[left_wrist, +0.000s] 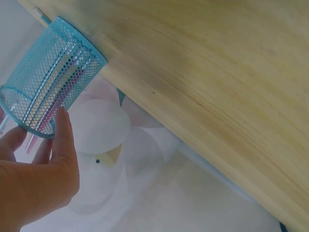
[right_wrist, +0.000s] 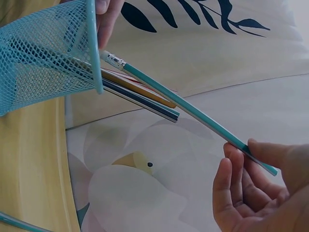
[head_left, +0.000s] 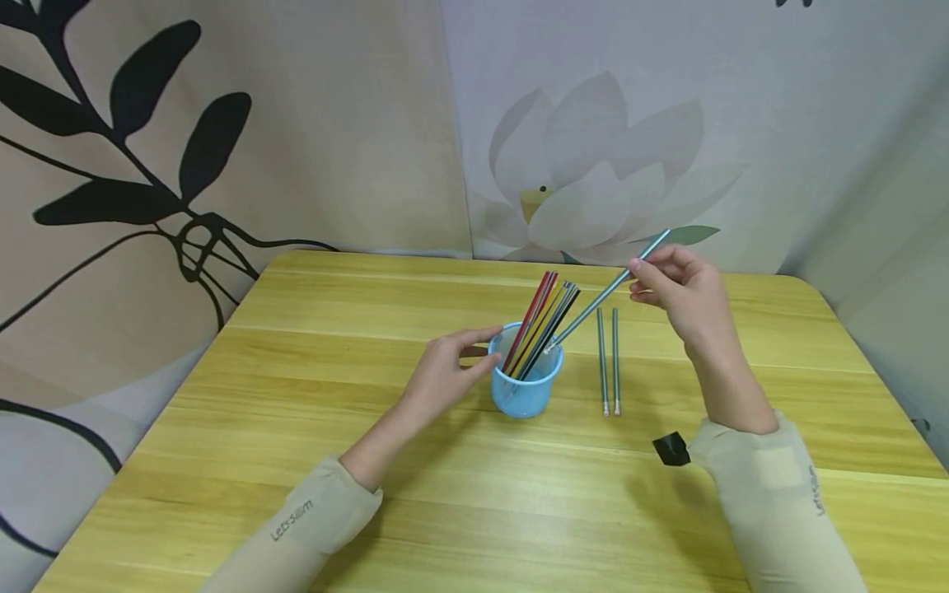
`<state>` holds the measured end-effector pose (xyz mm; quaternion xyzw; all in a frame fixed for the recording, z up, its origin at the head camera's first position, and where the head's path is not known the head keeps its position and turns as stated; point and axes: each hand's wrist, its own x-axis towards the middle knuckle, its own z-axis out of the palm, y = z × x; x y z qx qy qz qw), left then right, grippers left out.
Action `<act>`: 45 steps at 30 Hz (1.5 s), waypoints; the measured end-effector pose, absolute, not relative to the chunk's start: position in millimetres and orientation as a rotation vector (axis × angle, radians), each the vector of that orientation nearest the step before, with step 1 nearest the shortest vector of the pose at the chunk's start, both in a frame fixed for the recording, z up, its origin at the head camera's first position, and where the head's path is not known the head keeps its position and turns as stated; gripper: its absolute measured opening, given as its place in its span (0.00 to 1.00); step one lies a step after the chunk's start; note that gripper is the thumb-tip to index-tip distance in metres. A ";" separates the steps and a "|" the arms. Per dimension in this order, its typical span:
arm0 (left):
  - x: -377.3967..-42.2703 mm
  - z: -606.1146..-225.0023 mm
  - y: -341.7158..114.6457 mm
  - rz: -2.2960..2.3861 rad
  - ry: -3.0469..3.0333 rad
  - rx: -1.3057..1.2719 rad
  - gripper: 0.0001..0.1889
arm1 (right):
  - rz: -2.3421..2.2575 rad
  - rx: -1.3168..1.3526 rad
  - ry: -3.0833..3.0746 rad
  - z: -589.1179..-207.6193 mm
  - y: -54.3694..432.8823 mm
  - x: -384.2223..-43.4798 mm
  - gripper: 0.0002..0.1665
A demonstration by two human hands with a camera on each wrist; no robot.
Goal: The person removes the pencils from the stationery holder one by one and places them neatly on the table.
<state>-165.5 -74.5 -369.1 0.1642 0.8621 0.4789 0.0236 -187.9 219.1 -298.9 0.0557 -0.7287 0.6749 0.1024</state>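
Observation:
A light-blue mesh pencil cup (head_left: 525,400) stands on the wooden table with several pencils (head_left: 544,322) in red, yellow, black and other colours leaning in it. At the cup's left rim, my left hand (head_left: 445,366) holds it between thumb and fingers, as the left wrist view also shows. My right hand (head_left: 685,296) pinches a metallic teal pencil (right_wrist: 193,114) near its plain end. That pencil slants down toward the cup, its white eraser end (right_wrist: 112,58) right at the rim. Two matching pencils (head_left: 616,362) lie side by side just right of the cup.
A small black square (head_left: 671,449) lies by the right sleeve. The wooden table (head_left: 311,362) reaches back to a wall (head_left: 356,123) printed with dark leaves and a pale lotus flower. Light sleeves cover both forearms.

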 end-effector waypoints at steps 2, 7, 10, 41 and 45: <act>-165.4 -369.0 -74.4 1.486 2.663 0.509 0.21 | 2.007 0.156 -2.129 -297.4 219.9 -188.0 0.03; -165.2 -369.1 -74.4 1.488 2.664 0.508 0.21 | 2.060 0.129 -2.056 -293.8 221.7 -187.9 0.04; -165.0 -369.1 -74.4 1.488 2.666 0.510 0.21 | 2.080 0.123 -2.023 -292.0 223.0 -188.0 0.04; -162.6 -367.5 -74.3 1.501 2.686 0.521 0.21 | 2.044 0.029 -1.962 -293.3 233.6 -184.8 0.06; -162.8 -367.8 -74.7 1.499 2.685 0.532 0.22 | 2.021 0.012 -1.981 -296.2 235.3 -184.5 0.07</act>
